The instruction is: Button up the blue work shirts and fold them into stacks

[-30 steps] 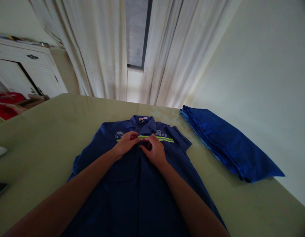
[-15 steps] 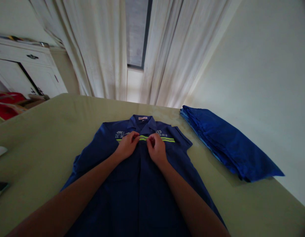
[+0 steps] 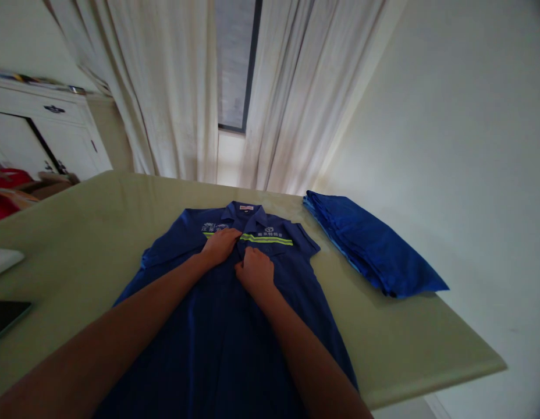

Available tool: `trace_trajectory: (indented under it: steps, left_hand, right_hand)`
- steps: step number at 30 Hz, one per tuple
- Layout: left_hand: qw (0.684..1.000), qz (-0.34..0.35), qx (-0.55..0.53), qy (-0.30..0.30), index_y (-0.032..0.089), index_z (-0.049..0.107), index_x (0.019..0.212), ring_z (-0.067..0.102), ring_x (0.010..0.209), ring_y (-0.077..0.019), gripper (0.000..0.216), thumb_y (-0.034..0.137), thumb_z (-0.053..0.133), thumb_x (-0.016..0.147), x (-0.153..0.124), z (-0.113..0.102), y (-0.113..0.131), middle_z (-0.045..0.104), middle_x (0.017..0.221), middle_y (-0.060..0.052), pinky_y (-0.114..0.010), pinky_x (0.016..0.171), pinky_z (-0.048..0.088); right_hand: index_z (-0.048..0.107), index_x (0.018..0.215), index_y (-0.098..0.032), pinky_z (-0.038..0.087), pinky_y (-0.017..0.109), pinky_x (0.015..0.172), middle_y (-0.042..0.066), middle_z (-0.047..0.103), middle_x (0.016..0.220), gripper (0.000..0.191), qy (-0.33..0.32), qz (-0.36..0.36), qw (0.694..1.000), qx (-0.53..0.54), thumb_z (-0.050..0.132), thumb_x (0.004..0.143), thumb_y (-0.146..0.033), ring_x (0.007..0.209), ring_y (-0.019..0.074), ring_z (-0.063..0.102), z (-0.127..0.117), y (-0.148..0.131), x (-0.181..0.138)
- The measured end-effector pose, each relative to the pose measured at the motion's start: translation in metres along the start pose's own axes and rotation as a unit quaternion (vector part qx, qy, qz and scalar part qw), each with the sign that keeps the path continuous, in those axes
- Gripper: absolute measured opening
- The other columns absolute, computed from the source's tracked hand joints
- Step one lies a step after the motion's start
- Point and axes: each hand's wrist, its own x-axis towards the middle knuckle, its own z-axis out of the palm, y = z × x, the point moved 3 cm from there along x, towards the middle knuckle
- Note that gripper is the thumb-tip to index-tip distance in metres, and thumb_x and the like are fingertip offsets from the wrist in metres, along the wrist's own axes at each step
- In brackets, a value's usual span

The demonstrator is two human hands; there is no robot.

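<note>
A dark blue short-sleeved work shirt (image 3: 228, 326) lies face up, its collar pointing away from me. White lettering and a yellow-green reflective stripe (image 3: 272, 240) cross its chest. My left hand (image 3: 221, 244) is closed on the front opening at the stripe, fingertips pinching the cloth edge. Just below the stripe and nearer to me, my right hand (image 3: 256, 270) has its fingers curled on the same opening. The fabric under the fingers of both hands is hidden.
The shirt rests on a pale green table (image 3: 95, 233). Folded blue garments (image 3: 370, 241) lie at the right by the wall. A dark phone-like slab (image 3: 8, 317) and a white object (image 3: 3, 261) sit at the left edge. Curtains and a white cabinet (image 3: 56, 134) stand beyond.
My right hand has moved down the shirt front, from the stripe to below it. My left hand stays near the stripe. The view has shifted slightly, showing more of the table's right corner.
</note>
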Motion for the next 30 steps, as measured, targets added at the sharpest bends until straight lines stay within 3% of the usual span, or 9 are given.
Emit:
trace_trajectory:
  steps: [3, 5, 9, 11, 14, 20, 24, 27, 30]
  left_hand:
    - [0.999, -0.003, 0.018, 0.035, 0.017, 0.067, 0.129, 0.06, 0.124, -0.0301, 0.041, 0.014, 0.047, 0.093, -0.032, -0.001, 0.015, 0.066, 0.133, -0.016, -0.043, 0.106, 0.044]
    - [0.998, 0.008, 0.031, 0.051, 0.019, 0.068, 0.126, 0.059, 0.122, -0.0292, 0.035, 0.022, 0.049, 0.097, -0.057, -0.001, 0.025, 0.065, 0.133, -0.013, -0.043, 0.105, 0.044]
    - [0.998, 0.03, 0.05, 0.009, 0.026, 0.07, 0.125, 0.059, 0.112, -0.0276, 0.032, 0.036, 0.051, 0.101, -0.086, -0.002, 0.039, 0.068, 0.126, -0.008, -0.043, 0.096, 0.045]
    - [0.998, 0.034, 0.046, -0.004, 0.029, 0.069, 0.127, 0.057, 0.116, -0.0278, 0.033, 0.036, 0.054, 0.099, -0.087, -0.006, 0.044, 0.067, 0.129, -0.007, -0.044, 0.096, 0.043]
    - [0.998, 0.049, 0.026, -0.029, 0.03, 0.073, 0.116, 0.057, 0.114, -0.0267, 0.028, 0.026, 0.056, 0.094, -0.085, -0.01, 0.047, 0.068, 0.126, -0.005, -0.044, 0.097, 0.04]
    - [0.999, 0.035, -0.006, -0.035, 0.031, 0.074, 0.11, 0.058, 0.113, -0.0274, 0.022, 0.039, 0.067, 0.091, -0.085, -0.013, 0.044, 0.069, 0.12, -0.004, -0.044, 0.098, 0.038]
    - [0.998, 0.051, 0.034, -0.03, 0.027, 0.073, 0.102, 0.06, 0.101, -0.0238, 0.015, 0.03, 0.058, 0.098, -0.086, -0.01, 0.045, 0.07, 0.105, -0.003, -0.041, 0.092, 0.036]
    - [0.995, 0.077, 0.058, -0.02, 0.025, 0.071, 0.101, 0.06, 0.098, -0.0227, 0.015, 0.029, 0.057, 0.1, -0.087, -0.01, 0.048, 0.069, 0.101, -0.003, -0.041, 0.092, 0.034]
    - [0.992, 0.1, 0.078, -0.016, 0.026, 0.072, 0.107, 0.06, 0.1, -0.0228, 0.015, 0.035, 0.063, 0.099, -0.088, -0.01, 0.051, 0.069, 0.104, -0.002, -0.04, 0.094, 0.034]
  right_hand:
    - [0.068, 0.109, -0.02, 0.053, 0.035, 0.083, 0.011, 0.075, 0.105, 0.029, 0.038, 0.0, 0.992, 0.124, 0.057, 0.083, -0.013, 0.097, 0.0251, 0.072, 0.005, 0.017, 0.001]
    - [0.068, 0.112, -0.022, 0.053, 0.032, 0.082, 0.005, 0.076, 0.099, 0.035, 0.044, 0.006, 0.974, 0.221, 0.056, 0.08, -0.011, 0.091, 0.0209, 0.072, 0.009, 0.031, 0.005]
    - [0.064, 0.108, -0.023, 0.051, 0.027, 0.069, -0.004, 0.069, 0.079, 0.038, 0.061, 0.02, 0.947, 0.315, 0.049, 0.076, -0.009, 0.07, 0.0161, 0.066, 0.01, 0.044, 0.012]
    - [0.065, 0.098, -0.023, 0.049, 0.026, 0.066, -0.004, 0.066, 0.075, 0.028, 0.056, 0.008, 0.949, 0.311, 0.049, 0.078, -0.01, 0.068, 0.0155, 0.064, 0.008, 0.041, 0.012]
    - [0.066, 0.091, -0.021, 0.05, 0.028, 0.07, -0.001, 0.067, 0.081, 0.012, 0.035, -0.027, 0.965, 0.257, 0.066, 0.079, -0.021, 0.075, 0.0176, 0.065, 0.004, 0.035, 0.008]
    - [0.07, 0.105, -0.018, 0.052, 0.036, 0.087, 0.011, 0.062, 0.113, 0.034, 0.007, -0.021, 0.992, 0.124, 0.079, 0.072, -0.022, 0.096, 0.0237, 0.065, -0.006, 0.035, -0.004]
    - [0.07, 0.108, -0.018, 0.053, 0.037, 0.085, 0.012, 0.065, 0.111, 0.034, -0.014, -0.03, 0.996, 0.08, 0.078, 0.077, -0.028, 0.096, 0.026, 0.067, -0.008, 0.03, -0.009]
    - [0.07, 0.107, -0.019, 0.052, 0.036, 0.082, 0.011, 0.07, 0.104, 0.026, -0.01, -0.035, 0.998, 0.059, 0.07, 0.081, -0.019, 0.094, 0.0261, 0.068, -0.006, 0.028, -0.01]
    - [0.072, 0.102, -0.019, 0.052, 0.035, 0.081, 0.008, 0.074, 0.095, 0.027, -0.004, -0.019, 0.991, 0.131, 0.066, 0.077, -0.011, 0.09, 0.0243, 0.07, -0.005, 0.034, -0.005]
